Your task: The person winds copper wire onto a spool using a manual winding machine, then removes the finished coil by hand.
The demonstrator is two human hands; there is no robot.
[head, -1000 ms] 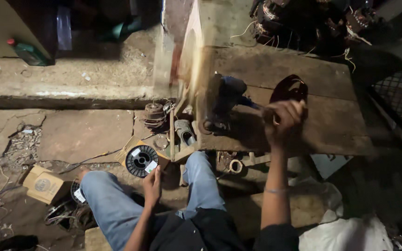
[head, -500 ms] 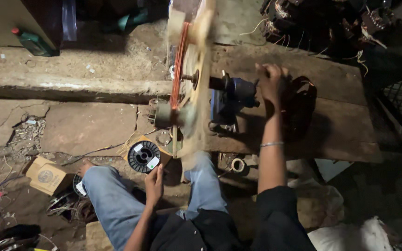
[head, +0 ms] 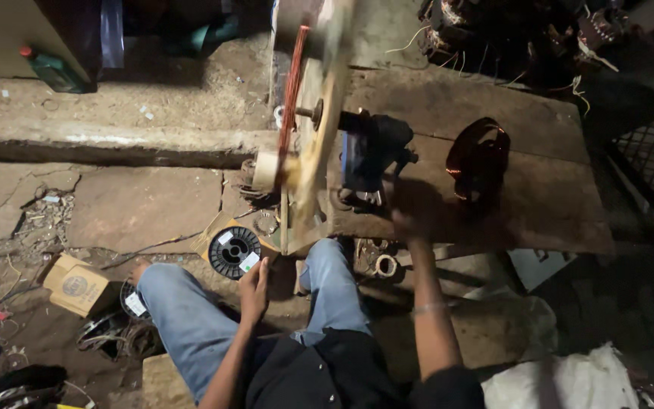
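The right hand [head: 405,220] is blurry at the winding machine [head: 365,155] on the wooden desk [head: 539,197]; its grip I cannot tell; the machine looks heavy and hard, best held by its crank; the left hand [head: 253,291] rests flat and open beside a black wire spool [head: 234,251].

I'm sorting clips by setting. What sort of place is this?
Probably a small motor-rewinding workshop: a hand-cranked winding machine on a rough wooden bench, a black spool of wire on the dirt floor, and dark coiled motor parts piled behind.
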